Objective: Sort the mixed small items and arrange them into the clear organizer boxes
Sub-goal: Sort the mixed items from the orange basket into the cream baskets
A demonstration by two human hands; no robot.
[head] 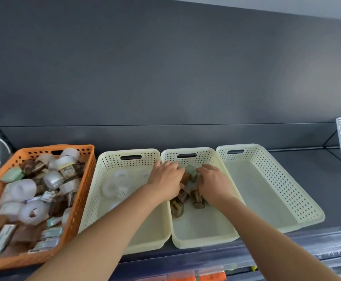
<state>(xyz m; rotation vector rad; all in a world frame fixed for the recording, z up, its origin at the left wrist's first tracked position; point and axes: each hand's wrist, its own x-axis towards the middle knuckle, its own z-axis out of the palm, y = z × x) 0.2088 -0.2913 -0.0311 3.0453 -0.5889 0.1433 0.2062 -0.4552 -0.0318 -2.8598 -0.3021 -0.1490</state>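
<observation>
1. Clearly, the mixed small items (33, 189) are a jumbled heap at the left of the frame: frosted white rolls, brown jars with pale labels, mint-green cases and flat packets, piled over one another in an orange basket (72, 199).
2. I see that basket is plastic, rectangular and perforated with round holes, and it sits on a dark grey shelf (317, 169).
3. I count three cream baskets side by side across the middle of the frame: the left cream basket (96, 189), the middle cream basket (202, 226) and the right cream basket (256, 189). All three are matte plastic with smooth floors, dotted walls and a slot handle in the far end. Their neighbouring rims touch.
4. In the left cream basket I make out at least two translucent white rolls (112, 185), ring-shaped, lying toward its far end.
5. In the middle cream basket I count three brown jars (198, 199), short and cylindrical, lying on their sides close together just below the hands. A fourth brown piece peeps out under the left fingers.
6. My view of the left hand (165, 179) shows it reaching across the shared rim into the middle basket, fingers bent down over the things there. I cannot tell whether it grips anything.
7. The right hand (214, 183) is in the same basket, its fingers curled round a pale green box (191, 170) that is small, angular and smooth. The box sits between the two hands near the basket's far end.
</observation>
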